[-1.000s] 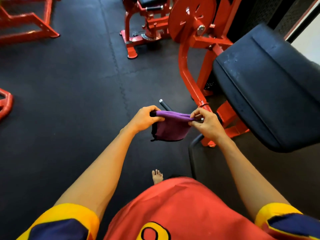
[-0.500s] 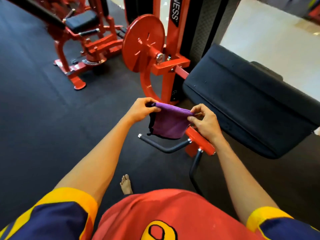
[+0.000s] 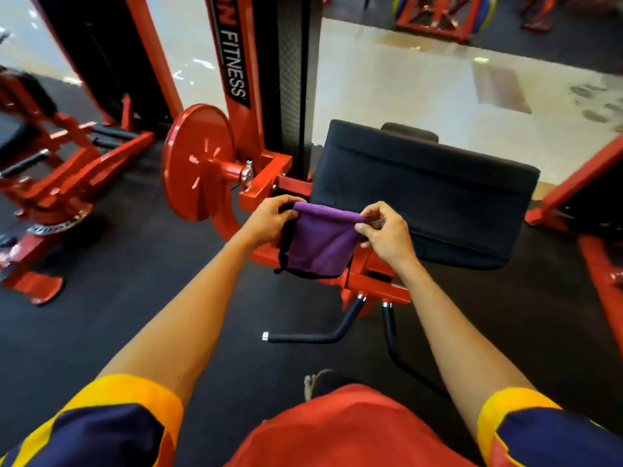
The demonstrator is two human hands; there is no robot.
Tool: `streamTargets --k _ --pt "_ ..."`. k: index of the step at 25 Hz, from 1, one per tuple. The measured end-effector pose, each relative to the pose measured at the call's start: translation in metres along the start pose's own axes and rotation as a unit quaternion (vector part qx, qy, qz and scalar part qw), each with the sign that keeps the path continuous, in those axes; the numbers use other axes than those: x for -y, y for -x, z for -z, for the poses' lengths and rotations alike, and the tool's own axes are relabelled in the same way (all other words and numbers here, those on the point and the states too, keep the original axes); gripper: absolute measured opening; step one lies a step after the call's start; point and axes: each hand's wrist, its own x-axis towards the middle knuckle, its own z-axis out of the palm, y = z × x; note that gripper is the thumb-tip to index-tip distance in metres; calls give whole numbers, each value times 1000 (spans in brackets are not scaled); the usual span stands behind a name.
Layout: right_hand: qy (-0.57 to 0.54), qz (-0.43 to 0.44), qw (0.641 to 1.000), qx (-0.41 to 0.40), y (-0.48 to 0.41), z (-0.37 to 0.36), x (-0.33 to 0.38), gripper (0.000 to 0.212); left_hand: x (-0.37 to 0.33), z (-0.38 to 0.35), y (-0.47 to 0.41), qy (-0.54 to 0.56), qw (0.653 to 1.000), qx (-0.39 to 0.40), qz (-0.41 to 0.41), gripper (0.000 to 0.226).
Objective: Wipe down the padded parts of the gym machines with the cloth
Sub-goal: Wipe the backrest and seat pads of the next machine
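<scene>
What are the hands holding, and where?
The purple cloth, by its top edge: left hand at the left end, right hand at the right end.

A black strip (image 3: 232, 62) running down the gym machine's red upright (image 3: 246, 129) reads "FITNESS" in white capitals; above it stand the red letters "ON", the rest cut off.

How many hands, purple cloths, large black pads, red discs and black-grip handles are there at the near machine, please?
Hands: 2, left hand, right hand
Cloths: 1, purple cloth
Pads: 1, large black pad
Discs: 1, red disc
Handles: 2, capped handle, second handle
Total: 7
</scene>
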Motion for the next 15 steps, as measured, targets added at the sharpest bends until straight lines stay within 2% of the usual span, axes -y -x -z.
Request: streamTargets --k 7,11,15 --pt "49 -10 987 -152 -62 3 -6 33 -9 5 -99 -44 996 59 -58 29" --pt "27 -29 981 -191 -113 -3 0 34 -11 12 -165 -78 992 83 -53 30" --pt "-31 -50 974 -221 -160 -14 6 31 -16 16 -228 -100 991 71 -43 27"
